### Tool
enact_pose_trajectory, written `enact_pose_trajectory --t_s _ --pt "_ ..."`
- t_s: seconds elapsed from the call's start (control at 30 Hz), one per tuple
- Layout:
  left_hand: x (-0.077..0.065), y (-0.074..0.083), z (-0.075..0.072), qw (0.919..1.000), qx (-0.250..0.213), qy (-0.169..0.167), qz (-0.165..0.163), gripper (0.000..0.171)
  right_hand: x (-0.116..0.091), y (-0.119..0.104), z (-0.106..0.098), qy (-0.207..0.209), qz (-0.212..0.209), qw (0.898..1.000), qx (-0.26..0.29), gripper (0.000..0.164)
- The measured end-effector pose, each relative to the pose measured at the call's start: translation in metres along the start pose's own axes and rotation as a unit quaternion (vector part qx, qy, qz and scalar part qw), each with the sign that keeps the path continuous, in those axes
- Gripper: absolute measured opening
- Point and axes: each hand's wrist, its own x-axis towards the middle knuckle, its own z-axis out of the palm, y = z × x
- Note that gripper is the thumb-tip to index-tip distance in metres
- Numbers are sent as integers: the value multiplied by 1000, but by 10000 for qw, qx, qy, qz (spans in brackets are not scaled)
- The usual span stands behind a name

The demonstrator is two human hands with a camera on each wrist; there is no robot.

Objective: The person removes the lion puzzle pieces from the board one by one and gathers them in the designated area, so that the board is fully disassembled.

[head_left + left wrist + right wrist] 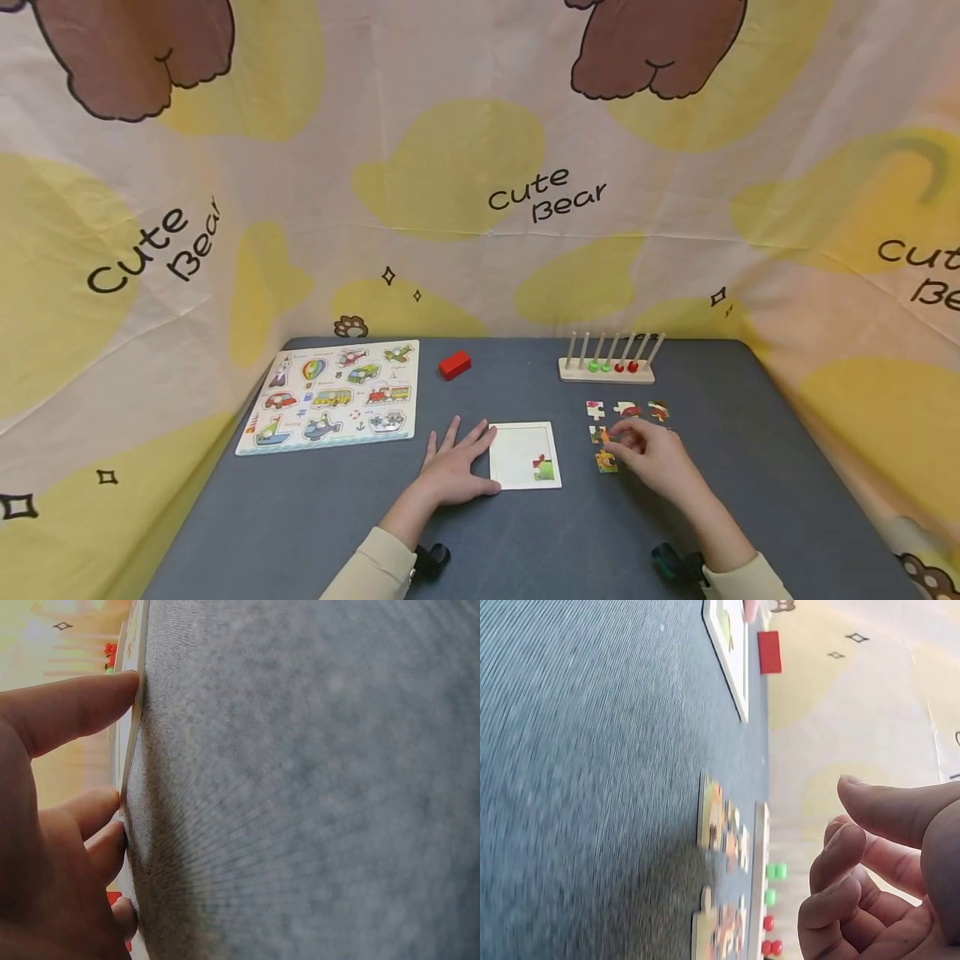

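My left hand (453, 475) lies with spread fingers at the left side of a white square puzzle tray (517, 479), thumb and fingertips on its edge. In the left wrist view the fingertips (129, 686) touch the tray's rim. A green and red jigsaw piece (543, 472) sits in the tray's lower right corner. My right hand (654, 457) hovers over several loose jigsaw pieces (606, 462), partly covering them. Seen from the right wrist, its thumb (877, 802) stands apart from the loosely bent fingers, with nothing visible between them.
At the back left lies a picture board (341, 412) with vehicle shapes. Beside it is a red block (454, 365). A wooden peg stand (606, 375) with green and red beads stands behind the loose pieces. A printed cloth (450, 275) hangs along the table's back edge.
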Motion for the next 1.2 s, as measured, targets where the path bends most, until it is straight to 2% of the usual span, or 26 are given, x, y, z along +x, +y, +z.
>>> enact_pose_trajectory --t_s 0.37,0.9,1.2 --pt "0 1 0 10000 -3 -31 -27 85 4 -18 17 -210 -24 9992 329 27" --pt "1 -1 0 9999 -19 -68 -71 85 8 -47 42 -422 -164 9978 490 21" --pt "1 -1 1 10000 47 -44 -73 85 15 -47 61 -743 -453 9937 710 22"
